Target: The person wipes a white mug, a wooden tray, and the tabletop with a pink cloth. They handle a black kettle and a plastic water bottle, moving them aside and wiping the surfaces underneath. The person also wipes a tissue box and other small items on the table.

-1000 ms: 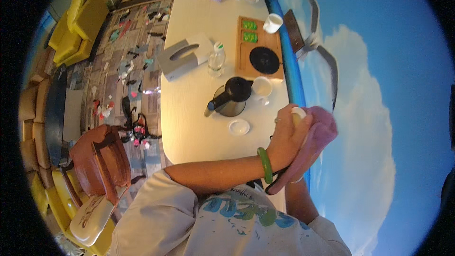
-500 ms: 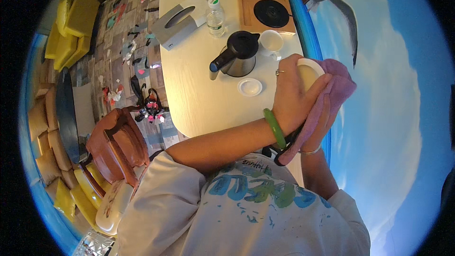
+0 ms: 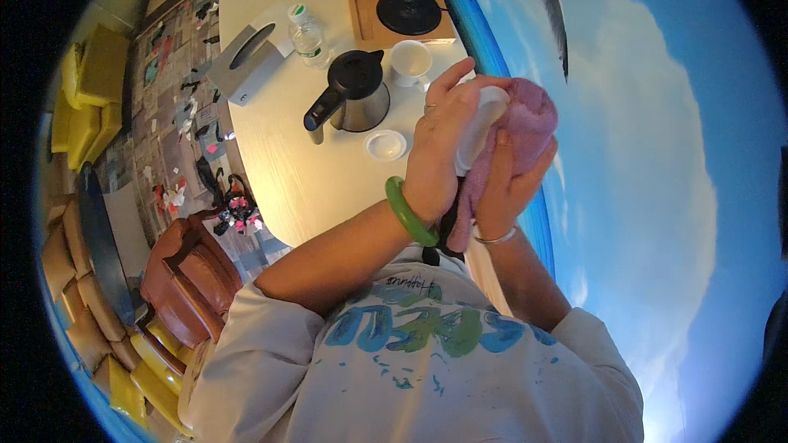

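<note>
A white cup is held between my two hands above the table's right edge, tilted so its side shows. My left hand, with a green bangle at the wrist, grips the cup's left side, its upper fingers stretched along it. My right hand, wearing a silver bracelet, presses a purple cloth against the cup's other side. The cloth's tail hangs down between my wrists. A small white lid or dish lies on the table to the left of my left hand.
On the pale table stand a black-and-steel kettle, a white mug, a capped water bottle and a grey tissue box. Farther back, a wooden tray bears a black round kettle base and green packets. A brown chair stands left.
The view has shifted, so the table things appear farther left. The cup has turned from showing its open top to showing its side, and the right hand's fingers now spread over the cloth.
</note>
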Action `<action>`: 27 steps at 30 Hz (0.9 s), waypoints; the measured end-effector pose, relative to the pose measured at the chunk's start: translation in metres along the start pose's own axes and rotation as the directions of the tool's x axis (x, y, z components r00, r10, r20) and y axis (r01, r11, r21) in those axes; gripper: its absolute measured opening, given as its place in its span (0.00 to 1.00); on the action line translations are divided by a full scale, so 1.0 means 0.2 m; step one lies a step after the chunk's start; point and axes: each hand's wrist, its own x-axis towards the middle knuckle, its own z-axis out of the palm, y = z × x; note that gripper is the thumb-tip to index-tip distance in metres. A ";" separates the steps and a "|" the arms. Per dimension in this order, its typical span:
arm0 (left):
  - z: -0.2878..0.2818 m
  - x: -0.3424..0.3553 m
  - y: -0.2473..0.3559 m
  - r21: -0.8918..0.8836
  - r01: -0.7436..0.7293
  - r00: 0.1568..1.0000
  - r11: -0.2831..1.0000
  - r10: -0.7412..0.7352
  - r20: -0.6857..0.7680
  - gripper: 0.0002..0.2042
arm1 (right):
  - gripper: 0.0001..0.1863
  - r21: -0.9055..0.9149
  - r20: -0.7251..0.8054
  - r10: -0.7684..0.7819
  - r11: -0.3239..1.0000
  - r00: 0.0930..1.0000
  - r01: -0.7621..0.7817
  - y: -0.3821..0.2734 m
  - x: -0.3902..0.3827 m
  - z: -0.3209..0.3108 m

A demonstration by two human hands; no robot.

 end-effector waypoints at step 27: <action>-0.03 -0.10 -0.07 0.728 -0.071 0.980 0.682 0.182 -0.075 0.16 | 0.17 -0.323 0.335 -0.015 0.938 0.942 0.130 0.10 0.16 0.03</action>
